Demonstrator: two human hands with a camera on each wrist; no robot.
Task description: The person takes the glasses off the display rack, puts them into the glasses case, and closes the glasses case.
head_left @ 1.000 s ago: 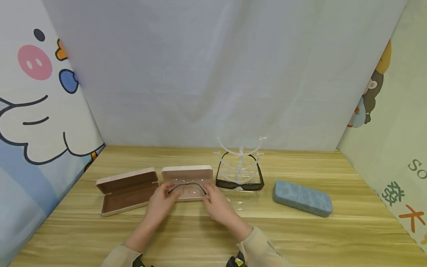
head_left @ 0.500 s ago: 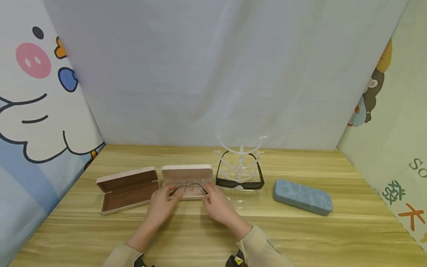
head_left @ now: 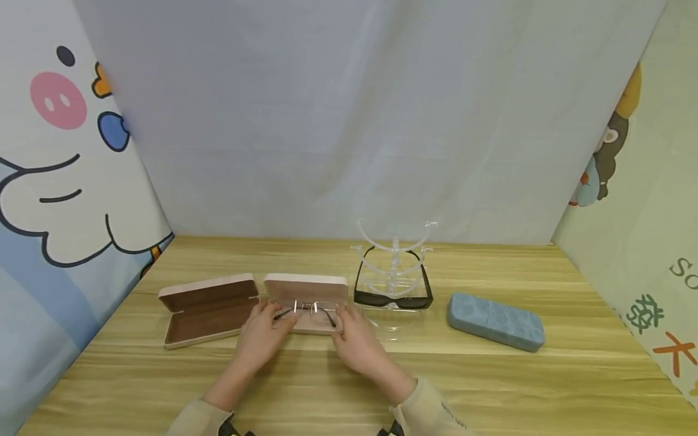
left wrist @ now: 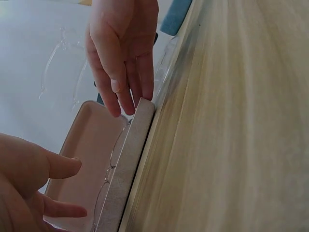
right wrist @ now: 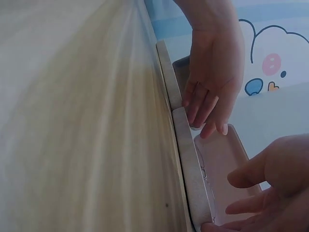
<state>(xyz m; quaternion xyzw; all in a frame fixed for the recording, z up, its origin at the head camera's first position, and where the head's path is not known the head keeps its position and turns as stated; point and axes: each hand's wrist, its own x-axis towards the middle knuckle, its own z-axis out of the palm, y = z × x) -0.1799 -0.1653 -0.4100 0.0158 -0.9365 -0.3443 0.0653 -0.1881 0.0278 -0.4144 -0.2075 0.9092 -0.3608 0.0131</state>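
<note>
A pair of thin-rimmed eyeglasses [head_left: 307,306] lies inside the pink-lined case [head_left: 305,279], whose lid stands raised. Its dark temples bend toward me. At the case's left end is my left hand [head_left: 262,334], fingers spread loosely over the edge. My right hand [head_left: 358,340] sits at the right end in much the same way. In the left wrist view, thumb and fingers of the left hand [left wrist: 29,179] stand apart with nothing between them, and the glasses' rim [left wrist: 110,167] shows low behind the case's front wall [left wrist: 128,162]. The right wrist view shows the right hand's thumb [right wrist: 248,174] apart from its fingers.
A brown-lined case [head_left: 209,312] stands raised-lidded on the left. To the right, a clear display stand [head_left: 394,266] carries black sunglasses [head_left: 392,301]. Farther right lies a closed blue case [head_left: 495,321]. A grey cloth backdrop [head_left: 349,121] hangs behind the wooden table [head_left: 305,387].
The eyeglasses, earlier held by their sides between both hands, have gone down into the pink-lined case. Both hands have loosened from them and stay at the case's two ends.
</note>
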